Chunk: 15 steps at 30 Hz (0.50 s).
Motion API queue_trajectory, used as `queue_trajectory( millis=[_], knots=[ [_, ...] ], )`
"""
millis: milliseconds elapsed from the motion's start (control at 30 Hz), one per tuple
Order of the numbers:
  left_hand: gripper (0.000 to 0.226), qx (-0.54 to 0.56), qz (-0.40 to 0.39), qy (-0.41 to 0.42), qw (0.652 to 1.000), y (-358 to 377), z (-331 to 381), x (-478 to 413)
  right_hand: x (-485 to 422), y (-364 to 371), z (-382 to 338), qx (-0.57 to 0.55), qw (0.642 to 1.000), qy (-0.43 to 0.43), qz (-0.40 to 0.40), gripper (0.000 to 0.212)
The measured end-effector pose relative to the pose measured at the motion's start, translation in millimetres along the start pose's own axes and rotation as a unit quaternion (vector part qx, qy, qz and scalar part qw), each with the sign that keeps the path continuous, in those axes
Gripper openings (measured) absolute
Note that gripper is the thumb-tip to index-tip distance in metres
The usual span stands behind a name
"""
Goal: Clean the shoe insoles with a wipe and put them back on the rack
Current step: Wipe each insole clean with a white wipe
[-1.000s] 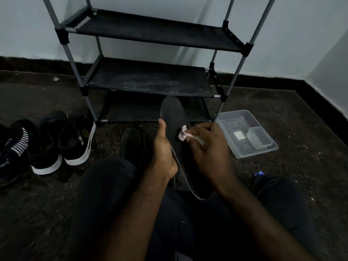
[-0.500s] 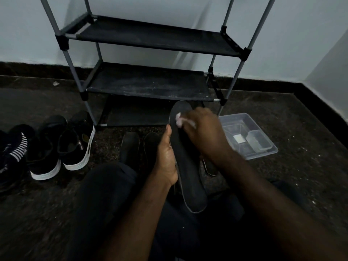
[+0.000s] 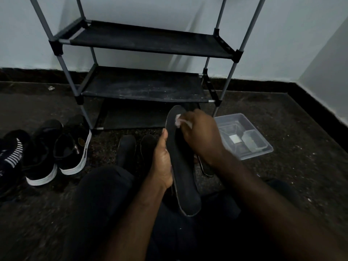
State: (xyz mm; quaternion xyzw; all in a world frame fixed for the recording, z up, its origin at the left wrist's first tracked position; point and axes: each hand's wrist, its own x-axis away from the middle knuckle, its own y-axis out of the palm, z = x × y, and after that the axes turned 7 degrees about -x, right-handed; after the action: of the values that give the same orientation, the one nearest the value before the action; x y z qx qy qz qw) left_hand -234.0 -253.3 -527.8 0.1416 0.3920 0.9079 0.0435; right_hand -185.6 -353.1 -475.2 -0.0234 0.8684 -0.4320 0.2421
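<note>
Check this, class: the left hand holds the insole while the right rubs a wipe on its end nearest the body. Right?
No: the head view shows the right hand rubbing the wipe on the far end of the insole, toward the rack; the left hand holds it.

Insole (image 3: 183,176): black, with a thin pale grey rim. Wipe (image 3: 178,120): white, faint pink tint. Rack (image 3: 143,39): black fabric shelves dusted with pale specks; grey poles; black joints. Shoes (image 3: 71,151): black uppers, white soles. Striped shoe (image 3: 11,159): black with white stripes. Tub (image 3: 263,146): clear, colourless. Wall (image 3: 169,12): pale blue-white. Skirting (image 3: 263,84): black. Floor (image 3: 282,117): dark brown-black, scattered light flecks. Trousers (image 3: 101,204): black.
</note>
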Motion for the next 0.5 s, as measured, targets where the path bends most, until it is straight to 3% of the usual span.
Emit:
queue_trajectory(
  millis=[67, 133, 233, 333, 500],
  knots=[
    [0.059, 0.008, 0.012, 0.003, 1.0, -1.7, 2.6, -1.4, 13.3, 5.2, -10.5, -0.015, 0.997, -0.062, -0.049, 0.015],
    [0.06, 0.004, 0.017, 0.009, 1.0, -1.0, 4.2, -2.7, 13.3, 4.9, -9.8, 0.001, 0.996, -0.073, -0.042, 0.018],
    [0.062, -0.006, -0.003, 0.005, 1.0, 1.6, 0.9, -2.2, -11.2, 0.6, 5.8, 0.0, 0.999, 0.003, 0.044, 0.017],
    [0.062, -0.017, -0.001, 0.012, 1.0, 1.2, -0.6, -3.2, -29.0, -0.2, 11.0, -0.036, 0.997, 0.036, 0.066, 0.013],
    [0.057, -0.026, 0.024, 0.029, 0.999, -2.6, 9.1, -4.0, 4.1, 7.9, -7.3, -0.043, 0.991, -0.103, -0.074, 0.022]
  ],
)
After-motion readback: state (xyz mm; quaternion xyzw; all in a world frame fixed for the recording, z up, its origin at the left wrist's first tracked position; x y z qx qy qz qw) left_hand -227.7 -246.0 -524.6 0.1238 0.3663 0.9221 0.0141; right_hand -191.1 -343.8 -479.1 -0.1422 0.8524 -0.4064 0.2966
